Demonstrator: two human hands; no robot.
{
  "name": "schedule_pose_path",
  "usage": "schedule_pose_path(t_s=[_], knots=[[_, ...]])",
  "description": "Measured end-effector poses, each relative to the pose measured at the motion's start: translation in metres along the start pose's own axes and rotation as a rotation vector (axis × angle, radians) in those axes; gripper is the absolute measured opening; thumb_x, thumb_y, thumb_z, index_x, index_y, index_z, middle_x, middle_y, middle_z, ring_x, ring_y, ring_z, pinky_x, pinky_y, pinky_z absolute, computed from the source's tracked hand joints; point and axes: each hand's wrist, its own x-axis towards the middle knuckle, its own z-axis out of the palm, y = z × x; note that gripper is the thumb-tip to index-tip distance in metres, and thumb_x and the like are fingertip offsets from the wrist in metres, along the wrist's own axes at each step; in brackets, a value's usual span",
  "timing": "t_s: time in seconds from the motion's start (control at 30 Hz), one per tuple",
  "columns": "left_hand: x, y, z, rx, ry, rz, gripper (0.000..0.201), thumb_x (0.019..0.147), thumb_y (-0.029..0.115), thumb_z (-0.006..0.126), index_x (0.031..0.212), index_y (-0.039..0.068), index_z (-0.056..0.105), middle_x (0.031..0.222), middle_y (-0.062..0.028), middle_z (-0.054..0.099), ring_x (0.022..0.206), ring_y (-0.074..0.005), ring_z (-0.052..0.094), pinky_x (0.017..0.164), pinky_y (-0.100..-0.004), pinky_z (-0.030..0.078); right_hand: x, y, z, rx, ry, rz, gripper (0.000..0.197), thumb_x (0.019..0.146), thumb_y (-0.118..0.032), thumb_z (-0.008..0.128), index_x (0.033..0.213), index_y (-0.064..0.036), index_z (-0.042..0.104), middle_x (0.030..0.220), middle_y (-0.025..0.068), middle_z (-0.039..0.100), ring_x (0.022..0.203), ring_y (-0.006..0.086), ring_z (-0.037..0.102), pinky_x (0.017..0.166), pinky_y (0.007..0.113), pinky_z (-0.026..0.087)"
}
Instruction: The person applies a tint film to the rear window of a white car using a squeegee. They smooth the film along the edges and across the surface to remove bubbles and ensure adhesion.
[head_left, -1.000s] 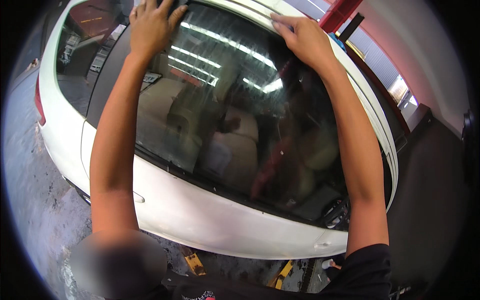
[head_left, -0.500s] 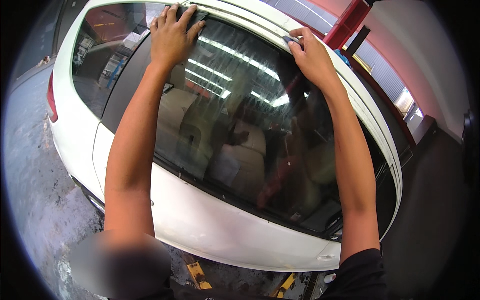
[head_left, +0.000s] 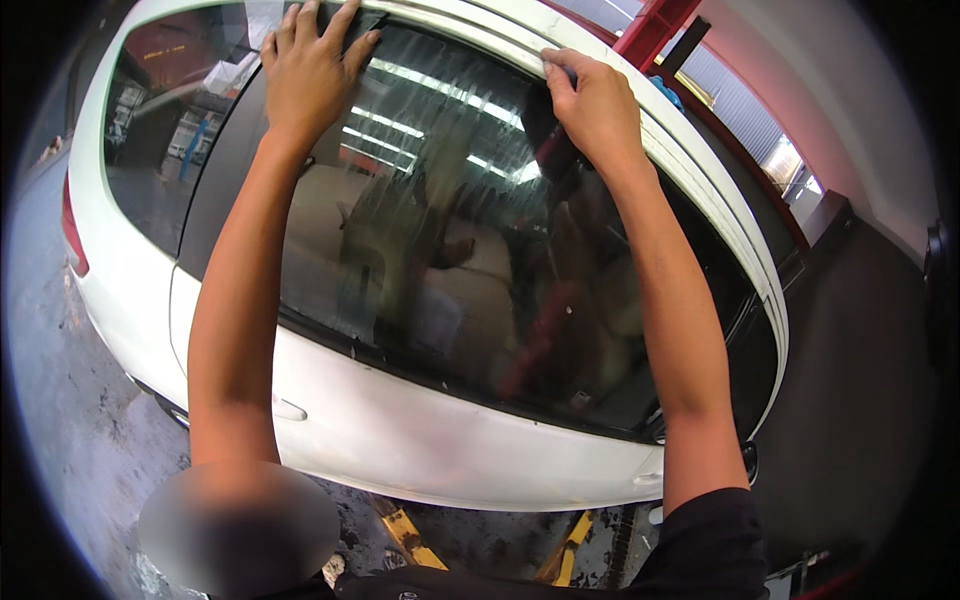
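Observation:
A white car's dark side window (head_left: 430,210) spans the middle of the view, streaked and smeared across its upper part. Near its upper rear corner my left hand (head_left: 312,80) lies with fingers spread, tips over the dark pillar and top edge. My right hand (head_left: 597,105) is closed in a pinch at the window's top edge, below the white roof rail (head_left: 680,140). A small dark bit shows between its thumb and forefinger, mostly hidden, so its kind is unclear. Both arms are raised and stretched across the door.
The car's white door (head_left: 430,440) bulges toward me below the glass, with a door handle (head_left: 290,410) at left. Yellow lift arms (head_left: 410,535) lie low beneath the car. A red post (head_left: 655,30) rises beyond the roof.
The whole view has shifted, so car and hands sit slightly further left and higher. Both hands keep about the same places on the window. The dark bit in my right hand shows less.

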Motion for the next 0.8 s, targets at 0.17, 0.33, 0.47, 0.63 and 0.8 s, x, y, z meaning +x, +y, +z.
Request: schedule_pose_path(t_s=[0.17, 0.33, 0.47, 0.63, 0.8], knots=[[0.001, -0.003, -0.002, -0.018, -0.019, -0.002, 0.055, 0.100, 0.057, 0.059, 0.147, 0.029, 0.060, 0.149, -0.0181, 0.054, 0.143, -0.0387, 0.046, 0.116, -0.0574, 0.032, 0.018, 0.015, -0.013, 0.075, -0.101, -0.016, 0.028, 0.096, -0.030, 0.069, 0.111, -0.0078, 0.077, 0.091, 0.0206, 0.076, 0.091, 0.0382, 0.074, 0.082, 0.045, 0.055], [0.004, 0.012, -0.022, -0.108, -0.053, -0.066, 0.053, 0.097, 0.043, 0.065, 0.144, 0.017, 0.060, 0.146, -0.0219, 0.053, 0.138, -0.0416, 0.046, 0.114, -0.0572, 0.034, 0.012, 0.013, -0.016, -0.108, -0.115, -0.030, 0.025, 0.096, -0.029, 0.069, 0.107, -0.0070, 0.074, 0.082, 0.0186, 0.073, 0.084, 0.0380, 0.072, 0.078, 0.047, 0.054], [0.008, 0.010, -0.029, -0.148, -0.066, -0.086, 0.054, 0.095, 0.035, 0.069, 0.142, 0.012, 0.060, 0.144, -0.0240, 0.052, 0.137, -0.0435, 0.045, 0.114, -0.0566, 0.035, 0.015, 0.002, -0.006, -0.081, -0.085, 0.005, 0.025, 0.095, -0.032, 0.069, 0.107, -0.0099, 0.074, 0.083, 0.0195, 0.074, 0.083, 0.0392, 0.072, 0.075, 0.049, 0.054], [0.009, 0.016, -0.027, -0.158, -0.092, -0.110, 0.054, 0.095, 0.035, 0.069, 0.143, 0.012, 0.059, 0.147, -0.0239, 0.050, 0.140, -0.0426, 0.043, 0.117, -0.0572, 0.033, 0.012, 0.015, 0.009, 0.125, 0.002, 0.046, 0.027, 0.095, -0.033, 0.070, 0.106, -0.0089, 0.074, 0.079, 0.0186, 0.072, 0.076, 0.0391, 0.071, 0.072, 0.047, 0.055], [0.009, 0.012, -0.026, -0.166, -0.120, -0.115, 0.055, 0.096, 0.036, 0.068, 0.144, 0.011, 0.058, 0.148, -0.0239, 0.049, 0.142, -0.0425, 0.041, 0.120, -0.0578, 0.030, 0.019, 0.013, -0.018, -0.138, -0.134, -0.051, 0.027, 0.096, -0.035, 0.068, 0.107, -0.0112, 0.074, 0.077, 0.0159, 0.071, 0.079, 0.0376, 0.071, 0.075, 0.047, 0.054]])
